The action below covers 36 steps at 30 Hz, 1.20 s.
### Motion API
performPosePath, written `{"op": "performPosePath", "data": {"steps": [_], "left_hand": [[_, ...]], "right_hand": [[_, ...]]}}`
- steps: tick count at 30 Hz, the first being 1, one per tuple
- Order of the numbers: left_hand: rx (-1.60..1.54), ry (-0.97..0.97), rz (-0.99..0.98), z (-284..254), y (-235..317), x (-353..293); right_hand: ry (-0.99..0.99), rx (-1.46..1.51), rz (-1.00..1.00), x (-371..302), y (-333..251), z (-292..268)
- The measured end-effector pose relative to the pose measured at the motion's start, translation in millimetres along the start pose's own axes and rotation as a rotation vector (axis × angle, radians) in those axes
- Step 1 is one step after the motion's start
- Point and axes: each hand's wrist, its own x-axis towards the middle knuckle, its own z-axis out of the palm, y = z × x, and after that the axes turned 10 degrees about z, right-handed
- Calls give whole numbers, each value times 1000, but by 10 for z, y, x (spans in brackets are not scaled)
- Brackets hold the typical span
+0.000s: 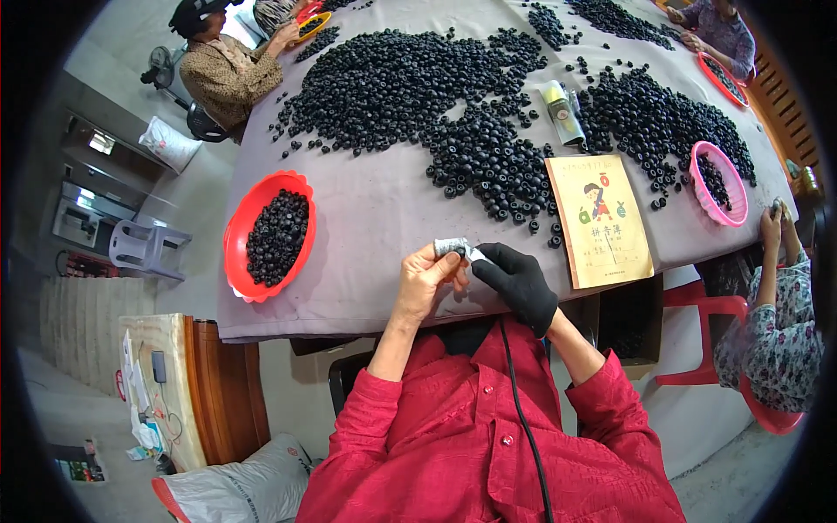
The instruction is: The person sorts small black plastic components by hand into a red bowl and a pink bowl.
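Note:
My left hand point(423, 283), bare with a whitish wrap round one finger, is closed in a pinch above the table's near edge. A small black round part point(459, 252) shows at its fingertips. Against it comes my right hand point(520, 286) in a black glove, its fingers drawn together, with a white covering point(475, 254) at the tip. What the gloved fingers grip is hidden. Beyond both hands lies a pile of black round parts point(493, 161), joined to a larger heap point(375, 87). To the left, a red scalloped basket point(302, 187) holds more of them.
A yellow booklet point(602, 235) lies right of my hands, near a clear-and-yellow package point(558, 109). A pink basket point(737, 200) stands farther right. Co-workers sit at the far left point(231, 74), far right point(724, 35) and near right point(776, 322), by a red chair point(706, 336).

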Motion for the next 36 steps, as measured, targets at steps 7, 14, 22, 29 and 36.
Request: {"op": "performPosePath", "data": {"steps": [7, 14, 22, 29, 36], "left_hand": [[8, 163, 26, 60, -126, -46], [92, 96, 53, 27, -171, -41], [-94, 109, 6, 36, -125, -48], [-204, 103, 49, -75, -254, -39], [-143, 81, 61, -59, -231, -55]], "right_hand": [[-14, -123, -6, -8, -40, 31], [-75, -106, 24, -21, -93, 17], [-2, -26, 0, -4, -46, 33], [9, -187, -45, 1, 20, 41], [-5, -272, -89, -9, 24, 75]]}}
